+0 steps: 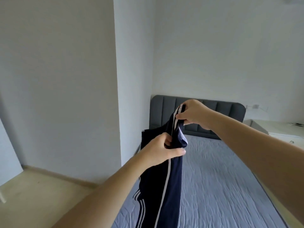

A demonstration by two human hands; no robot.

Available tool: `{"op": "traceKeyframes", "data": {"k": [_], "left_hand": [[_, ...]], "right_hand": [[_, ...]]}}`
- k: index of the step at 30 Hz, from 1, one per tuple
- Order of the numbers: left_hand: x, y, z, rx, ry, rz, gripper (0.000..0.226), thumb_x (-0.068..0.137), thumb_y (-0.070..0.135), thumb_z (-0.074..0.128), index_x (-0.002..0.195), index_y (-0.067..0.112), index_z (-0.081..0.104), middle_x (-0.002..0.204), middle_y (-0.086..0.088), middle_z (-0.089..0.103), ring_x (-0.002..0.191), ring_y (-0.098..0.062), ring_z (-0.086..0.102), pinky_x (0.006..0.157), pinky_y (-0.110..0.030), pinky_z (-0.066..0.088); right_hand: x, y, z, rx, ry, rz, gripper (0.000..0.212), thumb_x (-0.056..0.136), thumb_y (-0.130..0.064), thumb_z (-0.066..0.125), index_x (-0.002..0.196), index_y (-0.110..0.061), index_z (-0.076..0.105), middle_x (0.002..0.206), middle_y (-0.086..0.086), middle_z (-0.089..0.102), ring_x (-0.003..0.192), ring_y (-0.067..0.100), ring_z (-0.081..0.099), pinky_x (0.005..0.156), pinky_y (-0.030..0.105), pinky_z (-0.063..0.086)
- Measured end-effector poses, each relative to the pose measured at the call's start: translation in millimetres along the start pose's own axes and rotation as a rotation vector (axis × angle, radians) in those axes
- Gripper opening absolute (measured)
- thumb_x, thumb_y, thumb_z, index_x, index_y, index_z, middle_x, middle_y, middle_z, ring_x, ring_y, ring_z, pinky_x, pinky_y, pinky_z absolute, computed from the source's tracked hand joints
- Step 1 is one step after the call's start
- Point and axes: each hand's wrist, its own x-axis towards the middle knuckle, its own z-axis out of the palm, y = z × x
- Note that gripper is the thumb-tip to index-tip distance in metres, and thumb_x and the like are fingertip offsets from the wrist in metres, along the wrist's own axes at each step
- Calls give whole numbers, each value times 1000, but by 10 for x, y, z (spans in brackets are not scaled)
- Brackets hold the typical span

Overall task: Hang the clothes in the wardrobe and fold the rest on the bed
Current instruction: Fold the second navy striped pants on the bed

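A dark navy garment with white side stripes point(166, 181) hangs in the air over the left side of the bed point(222, 186). My right hand point(192, 113) pinches its top striped edge, raised in front of the grey headboard. Lower and to the left, my left hand point(162, 149) grips the cloth a short way down, fingers curled into the fabric. The garment's lower end runs out of the frame at the bottom. No wardrobe is in view.
The bed has a wrinkled blue-grey sheet and a padded grey headboard point(213, 106). A white wall column point(133, 79) stands left of the bed, with light wood floor point(41, 191) before it. A white bedside unit point(279, 129) sits at the right.
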Motion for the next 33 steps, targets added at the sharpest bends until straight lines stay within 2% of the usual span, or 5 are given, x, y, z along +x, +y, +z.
{"op": "traceKeyframes", "data": {"k": [10, 15, 23, 29, 33], "left_hand": [[139, -232, 129, -461, 652, -52, 14, 97, 6, 38, 98, 18, 44, 85, 0, 55, 75, -17, 52, 63, -17, 40], [32, -242, 58, 179, 725, 313, 20, 90, 7, 40, 97, 24, 48, 99, 7, 45, 68, -12, 50, 59, -24, 43], [36, -314, 179, 466, 484, 267, 38, 84, 46, 45, 114, 27, 57, 95, 12, 37, 56, -8, 43, 59, -22, 42], [126, -292, 50, 862, -52, -288, 85, 79, 74, 40, 135, 11, 48, 137, -7, 33, 128, -32, 28, 106, -44, 26], [103, -393, -36, 800, -191, -377, 73, 89, 62, 36, 140, 10, 42, 147, -3, 24, 131, -31, 22, 107, -43, 20]], "right_hand": [[56, 76, -22, -115, -88, 106, 32, 83, -25, 72, 104, -1, 65, 88, 11, 63, 75, 22, 57, 69, 31, 47], [7, 236, -31, 80, -37, 104, 18, 88, -31, 66, 93, -13, 67, 97, 5, 67, 83, 16, 61, 65, 24, 40], [-2, 254, 49, 68, -85, -109, 13, 91, -24, 64, 92, -12, 69, 84, 12, 70, 76, 34, 65, 69, 36, 57], [-42, 311, 109, 167, -57, -134, 12, 90, -28, 64, 92, -19, 71, 92, 22, 69, 77, 38, 64, 81, 53, 55], [-57, 310, 139, 155, -63, -138, 12, 90, -32, 64, 84, -25, 71, 75, 9, 62, 69, 26, 51, 66, 39, 46]]}}
